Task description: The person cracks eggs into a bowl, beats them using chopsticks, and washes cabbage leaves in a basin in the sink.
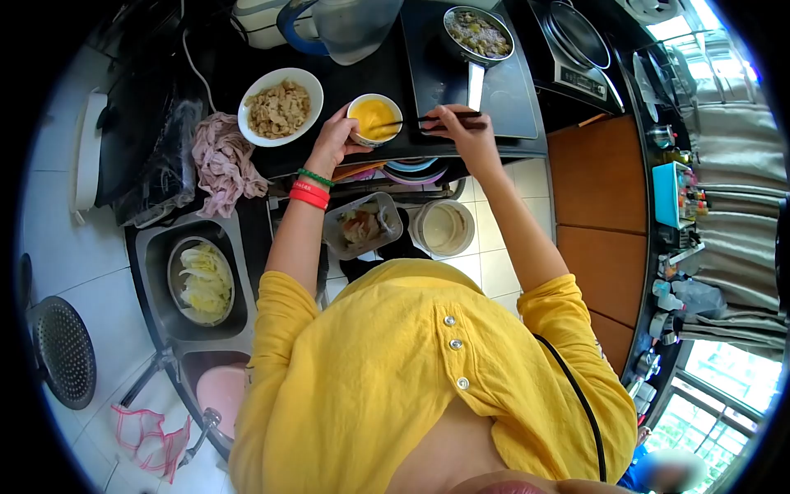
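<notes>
My left hand is closed around the side of a small white bowl at the counter's front edge. Yellow beaten egg fills much of the bowl. In my right hand is a pair of dark chopsticks, whose tips dip into the egg. To the left stands a white bowl of pale brown chopped food. Beyond my right hand, a small pan with chopped food rests on the black cooktop, its silver handle pointing toward me.
A crumpled pink cloth lies left of the bowls. The sink at left holds a bowl of cabbage leaves. A clear pitcher stands at the back. Below the counter are a clear bin and a white bucket.
</notes>
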{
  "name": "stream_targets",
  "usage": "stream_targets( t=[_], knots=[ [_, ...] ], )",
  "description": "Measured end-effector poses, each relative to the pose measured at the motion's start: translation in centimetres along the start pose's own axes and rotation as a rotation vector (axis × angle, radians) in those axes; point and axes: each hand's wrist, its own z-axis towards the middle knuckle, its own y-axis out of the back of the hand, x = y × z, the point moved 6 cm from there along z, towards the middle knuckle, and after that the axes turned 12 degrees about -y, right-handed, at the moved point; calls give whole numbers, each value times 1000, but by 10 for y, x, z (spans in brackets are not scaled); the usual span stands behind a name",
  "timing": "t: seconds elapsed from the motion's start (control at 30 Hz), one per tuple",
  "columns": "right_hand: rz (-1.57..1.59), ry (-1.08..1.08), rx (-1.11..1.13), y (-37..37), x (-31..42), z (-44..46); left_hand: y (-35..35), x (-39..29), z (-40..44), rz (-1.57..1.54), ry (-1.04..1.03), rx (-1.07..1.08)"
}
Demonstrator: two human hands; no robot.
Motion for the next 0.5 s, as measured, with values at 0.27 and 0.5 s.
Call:
stream_targets(
  t=[0.27,0.5],
  knots=[
    [41,-18,-7,5,4,6,-2,-4,3,94,17,94],
    [-54,81,-91,15,14,9,8,3,24,323,-14,92]
  ],
)
